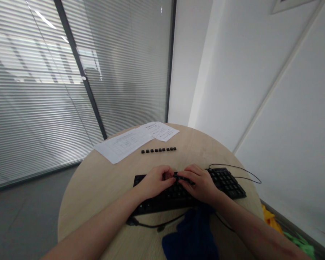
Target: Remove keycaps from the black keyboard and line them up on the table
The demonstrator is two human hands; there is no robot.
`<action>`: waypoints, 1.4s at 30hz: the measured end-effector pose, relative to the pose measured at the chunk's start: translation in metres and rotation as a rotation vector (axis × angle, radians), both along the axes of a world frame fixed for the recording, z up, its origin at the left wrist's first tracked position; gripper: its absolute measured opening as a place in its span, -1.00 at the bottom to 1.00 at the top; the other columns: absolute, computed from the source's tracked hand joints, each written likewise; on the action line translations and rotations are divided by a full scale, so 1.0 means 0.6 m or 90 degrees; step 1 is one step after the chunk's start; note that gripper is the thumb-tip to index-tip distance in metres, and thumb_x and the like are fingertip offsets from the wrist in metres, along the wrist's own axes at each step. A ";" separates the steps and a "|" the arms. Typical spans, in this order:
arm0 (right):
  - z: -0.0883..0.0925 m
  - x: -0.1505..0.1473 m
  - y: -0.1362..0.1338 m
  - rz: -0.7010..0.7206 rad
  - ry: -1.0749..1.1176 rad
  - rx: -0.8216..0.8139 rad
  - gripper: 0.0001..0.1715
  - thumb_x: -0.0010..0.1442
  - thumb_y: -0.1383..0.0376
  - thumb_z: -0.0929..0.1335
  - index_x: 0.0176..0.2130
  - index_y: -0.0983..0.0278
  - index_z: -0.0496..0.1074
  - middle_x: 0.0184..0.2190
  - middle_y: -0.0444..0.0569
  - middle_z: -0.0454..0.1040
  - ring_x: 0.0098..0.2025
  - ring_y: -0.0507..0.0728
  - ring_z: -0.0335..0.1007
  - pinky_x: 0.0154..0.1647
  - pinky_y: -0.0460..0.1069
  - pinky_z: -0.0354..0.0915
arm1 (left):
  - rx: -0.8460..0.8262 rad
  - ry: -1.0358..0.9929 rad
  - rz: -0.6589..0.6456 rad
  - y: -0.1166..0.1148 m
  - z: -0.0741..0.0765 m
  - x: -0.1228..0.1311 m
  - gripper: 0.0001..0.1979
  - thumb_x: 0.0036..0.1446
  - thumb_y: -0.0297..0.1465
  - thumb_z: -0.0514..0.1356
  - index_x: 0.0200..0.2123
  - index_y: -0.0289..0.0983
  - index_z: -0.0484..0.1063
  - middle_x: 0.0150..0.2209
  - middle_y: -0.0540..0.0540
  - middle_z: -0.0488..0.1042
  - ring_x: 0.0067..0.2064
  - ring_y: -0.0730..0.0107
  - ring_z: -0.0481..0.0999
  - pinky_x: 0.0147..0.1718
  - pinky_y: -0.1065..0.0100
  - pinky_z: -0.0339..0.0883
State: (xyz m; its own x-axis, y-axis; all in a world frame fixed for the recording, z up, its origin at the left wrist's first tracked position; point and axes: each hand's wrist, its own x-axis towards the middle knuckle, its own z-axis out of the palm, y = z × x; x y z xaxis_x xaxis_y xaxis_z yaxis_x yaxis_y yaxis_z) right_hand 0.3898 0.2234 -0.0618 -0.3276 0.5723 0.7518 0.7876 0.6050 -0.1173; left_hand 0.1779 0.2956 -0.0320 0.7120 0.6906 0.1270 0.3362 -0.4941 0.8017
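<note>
A black keyboard [227,182] lies on the round wooden table [97,184] in front of me. My left hand [155,181] rests over its middle keys with the fingers curled in. My right hand [199,182] is beside it, fingers pinched on a small black tool [182,178] that reaches toward the left hand. A row of several loose black keycaps [158,150] lies on the table beyond the keyboard.
Two printed paper sheets [124,144] lie at the table's far edge. A black cable [238,169] loops behind the keyboard, another [151,225] runs in front. A blue cloth [192,236] lies near me. Glass wall with blinds at left, white walls at right.
</note>
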 end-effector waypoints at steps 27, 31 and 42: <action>0.004 0.048 0.029 -0.141 -0.030 -0.049 -0.86 0.33 0.26 0.36 -0.13 0.22 0.51 -0.20 0.03 0.53 -0.14 0.19 0.45 -0.12 0.07 0.38 | 0.101 0.043 0.017 0.001 0.003 -0.005 -0.75 0.15 -0.37 0.18 -0.14 -0.25 0.57 -0.35 -0.06 0.54 -0.32 0.30 0.47 -0.32 0.31 0.28; 0.001 0.104 0.097 -0.221 -0.031 -0.226 -0.81 0.25 0.22 0.41 -0.15 0.24 0.54 -0.21 -0.01 0.54 -0.19 0.16 0.45 -0.16 0.03 0.35 | 0.183 0.094 0.033 0.020 -0.014 -0.008 -0.78 0.15 -0.39 0.18 -0.17 -0.25 0.58 -0.29 -0.11 0.57 -0.25 0.21 0.50 -0.22 0.24 0.33; -0.026 0.148 0.295 -0.352 -0.047 -0.499 -0.77 0.16 0.23 0.43 -0.24 0.34 0.59 -0.30 0.03 0.59 -0.28 0.12 0.47 -0.30 -0.08 0.24 | 0.238 0.204 0.035 0.040 -0.036 -0.014 -0.75 0.21 -0.32 0.19 -0.09 -0.25 0.56 -0.12 -0.19 0.56 -0.04 0.08 0.50 0.02 0.12 0.37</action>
